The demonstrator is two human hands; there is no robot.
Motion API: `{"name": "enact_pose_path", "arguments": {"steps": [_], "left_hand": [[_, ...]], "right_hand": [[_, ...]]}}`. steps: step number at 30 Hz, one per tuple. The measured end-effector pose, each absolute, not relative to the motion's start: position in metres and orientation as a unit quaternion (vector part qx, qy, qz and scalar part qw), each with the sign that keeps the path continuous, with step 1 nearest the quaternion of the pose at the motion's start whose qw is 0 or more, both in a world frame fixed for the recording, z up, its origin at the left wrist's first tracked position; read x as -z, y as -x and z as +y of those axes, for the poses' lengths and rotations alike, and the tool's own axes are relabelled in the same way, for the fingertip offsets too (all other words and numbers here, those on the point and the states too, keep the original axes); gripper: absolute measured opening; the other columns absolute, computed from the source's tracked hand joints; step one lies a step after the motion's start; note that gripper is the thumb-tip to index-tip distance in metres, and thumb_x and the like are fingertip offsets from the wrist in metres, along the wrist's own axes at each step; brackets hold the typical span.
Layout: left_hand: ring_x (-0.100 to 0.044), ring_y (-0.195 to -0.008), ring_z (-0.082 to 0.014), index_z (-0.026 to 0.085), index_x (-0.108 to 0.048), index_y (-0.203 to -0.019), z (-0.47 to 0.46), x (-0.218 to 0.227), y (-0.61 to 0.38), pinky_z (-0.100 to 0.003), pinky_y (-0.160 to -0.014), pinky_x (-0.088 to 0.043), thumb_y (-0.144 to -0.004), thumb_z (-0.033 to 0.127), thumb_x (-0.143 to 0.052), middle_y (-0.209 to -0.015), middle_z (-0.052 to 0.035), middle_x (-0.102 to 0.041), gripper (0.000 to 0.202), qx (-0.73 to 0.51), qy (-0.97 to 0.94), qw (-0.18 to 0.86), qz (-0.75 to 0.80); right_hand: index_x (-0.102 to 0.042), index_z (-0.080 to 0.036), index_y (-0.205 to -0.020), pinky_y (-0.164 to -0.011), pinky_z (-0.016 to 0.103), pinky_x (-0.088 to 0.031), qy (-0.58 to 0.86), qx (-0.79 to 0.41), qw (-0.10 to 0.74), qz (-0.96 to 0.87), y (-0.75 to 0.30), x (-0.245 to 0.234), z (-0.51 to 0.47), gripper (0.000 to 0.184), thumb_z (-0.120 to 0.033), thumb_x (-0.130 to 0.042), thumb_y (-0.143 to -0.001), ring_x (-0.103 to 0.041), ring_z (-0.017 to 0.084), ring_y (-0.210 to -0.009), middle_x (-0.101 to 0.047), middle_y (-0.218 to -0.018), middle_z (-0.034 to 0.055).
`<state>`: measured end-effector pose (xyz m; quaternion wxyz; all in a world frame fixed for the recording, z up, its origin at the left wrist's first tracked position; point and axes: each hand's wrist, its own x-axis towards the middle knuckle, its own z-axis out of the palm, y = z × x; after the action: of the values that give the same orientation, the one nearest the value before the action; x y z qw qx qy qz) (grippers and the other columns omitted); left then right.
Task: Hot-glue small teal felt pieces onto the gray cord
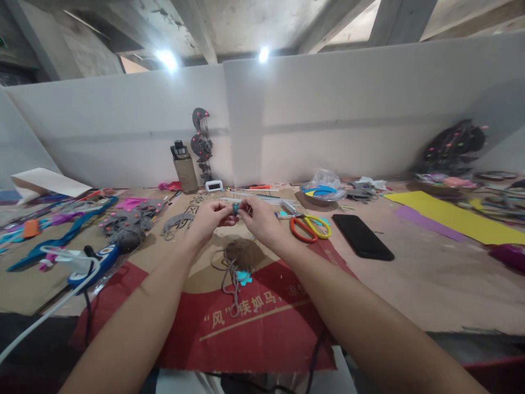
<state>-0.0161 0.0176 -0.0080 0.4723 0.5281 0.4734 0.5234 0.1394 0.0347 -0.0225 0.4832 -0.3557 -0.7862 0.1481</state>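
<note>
My left hand [219,215] and my right hand [255,215] meet over the middle of the table, fingertips pinched. Between them is a small dark-teal piece [235,208], too small to make out, and both hands seem to grip it. Below the hands, a tangle of grey yarn [232,273] lies on a red and tan cardboard sheet [262,345]. Beside the yarn is a bright cyan scrap [244,278]. Scissors with red and yellow handles [305,227] rest just right of my right hand.
A black phone [362,236] lies to the right, near a yellow sheet [455,216]. A bottle [185,169] stands at the back. On the left are a blue power strip [94,268] with a white cable and a grey pinned piece [133,221]. A white partition [348,109] rises behind.
</note>
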Motion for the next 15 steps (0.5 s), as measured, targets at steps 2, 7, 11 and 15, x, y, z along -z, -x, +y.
{"name": "enact_pose_path", "arguments": {"steps": [2,7,11,15], "left_hand": [[-0.063,-0.058,-0.0127,0.012,-0.056,-0.072,0.0176,0.0081,0.0146,-0.028,-0.063,-0.054,-0.062,0.029,-0.075,-0.063,-0.0045,-0.065,0.027,-0.529,-0.517,0.49,0.462],[-0.061,-0.058,-0.0109,0.013,-0.057,-0.074,0.0177,0.0096,0.0126,-0.021,-0.052,-0.048,-0.063,0.028,-0.075,-0.064,-0.0024,-0.062,0.026,-0.531,-0.532,0.488,0.444],[-0.053,-0.052,-0.0061,0.012,-0.058,-0.071,0.0187,0.0114,0.01,-0.017,-0.048,-0.041,-0.062,0.028,-0.074,-0.06,0.0,-0.059,0.024,-0.556,-0.531,0.477,0.425],[-0.055,-0.057,-0.0073,0.013,-0.056,-0.069,0.0196,0.0133,0.007,-0.021,-0.06,-0.048,-0.061,0.025,-0.073,-0.062,0.0007,-0.06,0.023,-0.591,-0.499,0.497,0.393]], "right_hand": [[-0.054,-0.018,-0.076,-0.068,0.027,-0.035,0.358,-0.151,0.489,-0.781,-0.1396,0.0215,0.0342,0.005,-0.015,-0.05,-0.078,-0.049,0.015,-0.073,-0.057,-0.076,0.0022],[-0.055,-0.018,-0.077,-0.068,0.027,-0.035,0.38,-0.17,0.493,-0.764,-0.1393,0.0211,0.0357,0.007,-0.02,-0.05,-0.081,-0.05,0.015,-0.074,-0.058,-0.077,0.0027],[-0.056,-0.018,-0.076,-0.067,0.026,-0.034,0.376,-0.186,0.498,-0.759,-0.1378,0.0212,0.0369,0.011,-0.023,-0.049,-0.083,-0.049,0.014,-0.072,-0.058,-0.075,0.0021],[-0.056,-0.018,-0.075,-0.065,0.025,-0.034,0.377,-0.227,0.511,-0.739,-0.1359,0.021,0.0355,0.013,-0.026,-0.049,-0.082,-0.048,0.013,-0.067,-0.057,-0.071,0.0005]]}}
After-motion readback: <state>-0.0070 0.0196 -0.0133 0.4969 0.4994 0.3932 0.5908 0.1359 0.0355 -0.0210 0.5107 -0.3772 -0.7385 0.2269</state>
